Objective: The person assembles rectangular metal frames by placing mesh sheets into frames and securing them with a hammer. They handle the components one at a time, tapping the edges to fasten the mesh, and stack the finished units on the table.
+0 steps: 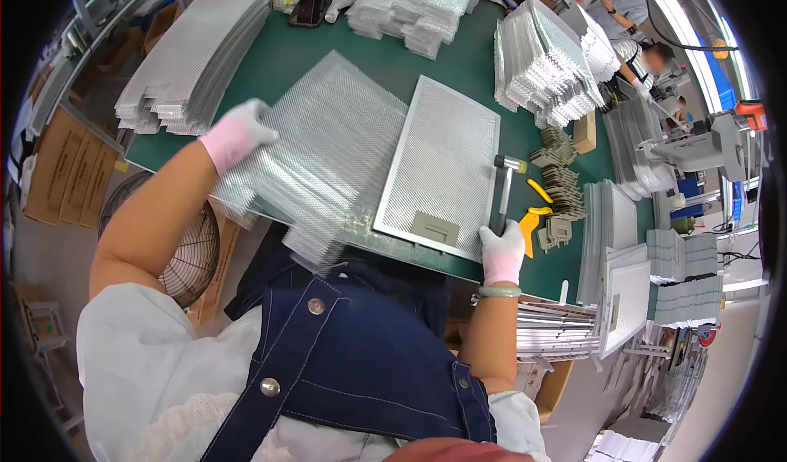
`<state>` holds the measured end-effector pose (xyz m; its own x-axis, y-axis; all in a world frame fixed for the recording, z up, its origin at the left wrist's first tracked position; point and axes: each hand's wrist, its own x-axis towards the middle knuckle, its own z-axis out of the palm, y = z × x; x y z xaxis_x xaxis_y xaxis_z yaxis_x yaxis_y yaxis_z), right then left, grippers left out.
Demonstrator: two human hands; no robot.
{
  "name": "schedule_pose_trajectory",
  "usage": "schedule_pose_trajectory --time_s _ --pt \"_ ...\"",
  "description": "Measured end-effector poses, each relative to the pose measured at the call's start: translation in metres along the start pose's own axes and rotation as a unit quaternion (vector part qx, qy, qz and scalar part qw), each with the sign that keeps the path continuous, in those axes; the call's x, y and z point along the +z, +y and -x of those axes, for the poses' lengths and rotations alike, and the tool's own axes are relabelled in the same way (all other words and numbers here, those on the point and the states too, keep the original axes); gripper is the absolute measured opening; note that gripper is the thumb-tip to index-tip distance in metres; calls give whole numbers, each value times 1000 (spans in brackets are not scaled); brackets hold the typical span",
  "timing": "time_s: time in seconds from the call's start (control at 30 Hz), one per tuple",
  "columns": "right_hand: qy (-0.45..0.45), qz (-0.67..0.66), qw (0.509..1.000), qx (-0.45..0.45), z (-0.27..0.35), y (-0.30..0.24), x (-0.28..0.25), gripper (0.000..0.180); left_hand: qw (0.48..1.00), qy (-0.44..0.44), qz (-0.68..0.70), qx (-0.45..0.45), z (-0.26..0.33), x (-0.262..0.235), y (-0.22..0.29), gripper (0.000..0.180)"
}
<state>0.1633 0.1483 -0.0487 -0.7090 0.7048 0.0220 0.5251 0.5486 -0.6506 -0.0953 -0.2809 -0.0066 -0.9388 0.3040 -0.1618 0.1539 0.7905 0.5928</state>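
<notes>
My left hand (pixel 239 136), in a white and pink glove, pinches the left edge of a silvery metal mesh sheet (pixel 340 122). The sheet is blurred and overhangs the table's near edge; how many layers lie there I cannot tell. My right hand (pixel 502 253), gloved alike, is closed round the dark handle of a mallet (pixel 506 190), its head pointing away from me. Between the hands lies a framed mesh panel (pixel 447 150) with a pale rim. A grey notched plate (pixel 434 228) sits at the panel's near end.
On the green table (pixel 287 44) stand mesh stacks at the far left (pixel 193 52), far middle (pixel 418 3) and far right (pixel 545 60). Right of the mallet lie a yellow-handled tool (pixel 529 228) and several grey plates (pixel 561 179). Other people work at the far right. A fan (pixel 188 257) stands below left.
</notes>
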Motion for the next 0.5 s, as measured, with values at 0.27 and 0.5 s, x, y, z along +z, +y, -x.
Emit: schedule_pose_trajectory --time_s 0.27,0.5 --pt "23 -55 997 51 35 -14 -35 31 924 178 -270 204 -18 6 62 65" --pt "-81 11 986 -147 -27 -89 -14 61 936 18 -147 318 46 184 147 83"
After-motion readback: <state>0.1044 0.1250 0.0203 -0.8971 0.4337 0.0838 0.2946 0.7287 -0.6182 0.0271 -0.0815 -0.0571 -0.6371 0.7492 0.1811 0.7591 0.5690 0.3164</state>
